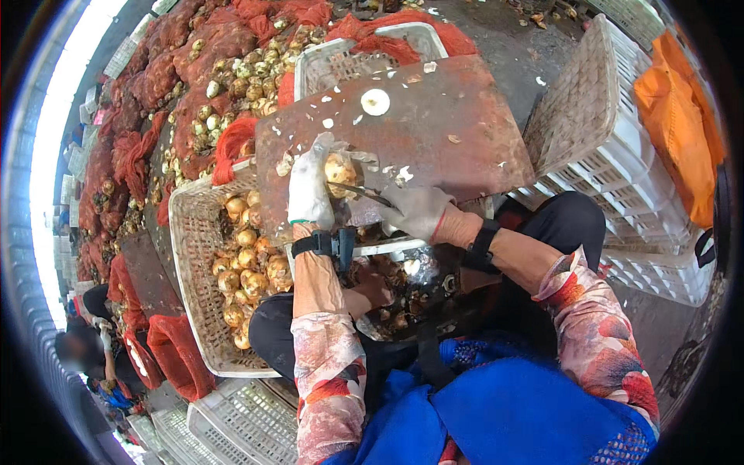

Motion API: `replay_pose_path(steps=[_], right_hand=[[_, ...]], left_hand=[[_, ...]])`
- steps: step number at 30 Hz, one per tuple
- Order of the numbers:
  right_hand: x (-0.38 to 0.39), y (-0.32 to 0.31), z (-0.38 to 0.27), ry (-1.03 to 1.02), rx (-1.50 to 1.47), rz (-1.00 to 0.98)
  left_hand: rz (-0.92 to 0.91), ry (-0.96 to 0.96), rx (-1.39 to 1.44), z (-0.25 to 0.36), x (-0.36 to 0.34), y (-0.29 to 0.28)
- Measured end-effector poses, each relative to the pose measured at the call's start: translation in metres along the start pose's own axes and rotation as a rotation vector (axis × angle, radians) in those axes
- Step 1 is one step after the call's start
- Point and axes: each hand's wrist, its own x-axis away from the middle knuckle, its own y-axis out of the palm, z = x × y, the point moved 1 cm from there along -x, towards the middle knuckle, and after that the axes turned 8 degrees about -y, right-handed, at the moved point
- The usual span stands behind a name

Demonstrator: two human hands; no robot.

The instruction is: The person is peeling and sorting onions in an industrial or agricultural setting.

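Observation:
My left hand (311, 186), in a white glove, grips a brown-skinned onion (339, 169) on a worn reddish-brown board (457, 124). My right hand (418, 212), also gloved, is closed on a knife (363, 191), whose blade lies against the onion's lower side. A round white piece of onion (375, 101) sits farther back on the board among scattered skin flakes. Just left of the board, a white plastic basket (190, 263) holds several brown onions (256, 283). Below my hands, between my legs, onion scraps (407, 291) lie in a dark area that I cannot make out clearly.
Red mesh sacks (167, 62) and loose onions (256, 74) pile at back left. A white basket (329, 62) stands behind the board. Stacked crates (589, 108) with an orange cloth (674, 108) are at right. A co-worker (105, 360) sits at lower left, near more crates (225, 422).

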Motion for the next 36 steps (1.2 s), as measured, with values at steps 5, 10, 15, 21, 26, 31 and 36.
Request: replay_pose_path(steps=[5, 10, 15, 21, 26, 31, 36], right_hand=[[-0.004, -0.020, -0.002, 0.106, -0.407, -0.171], [-0.008, -0.025, 0.013, -0.025, -0.230, -0.186], [0.010, -0.015, 0.010, 0.037, 0.043, -0.157], [0.005, -0.016, -0.011, 0.068, 0.026, -0.160], [0.002, -0.009, -0.007, -0.025, 0.090, -0.123], [-0.005, -0.011, -0.016, -0.013, 0.134, -0.161], [-0.021, -0.004, -0.017, -0.034, 0.122, -0.083]], left_hand=[[0.049, -0.001, 0.065, 0.000, 0.006, 0.001], [0.023, 0.017, 0.030, 0.001, 0.011, 0.005], [0.003, 0.114, -0.024, -0.009, 0.000, -0.017], [0.107, 0.101, -0.042, -0.010, 0.002, -0.033], [0.096, -0.008, -0.181, 0.008, 0.015, -0.027], [-0.018, 0.255, -0.433, 0.001, 0.008, -0.021], [0.024, 0.076, -0.411, 0.014, 0.003, -0.024]])
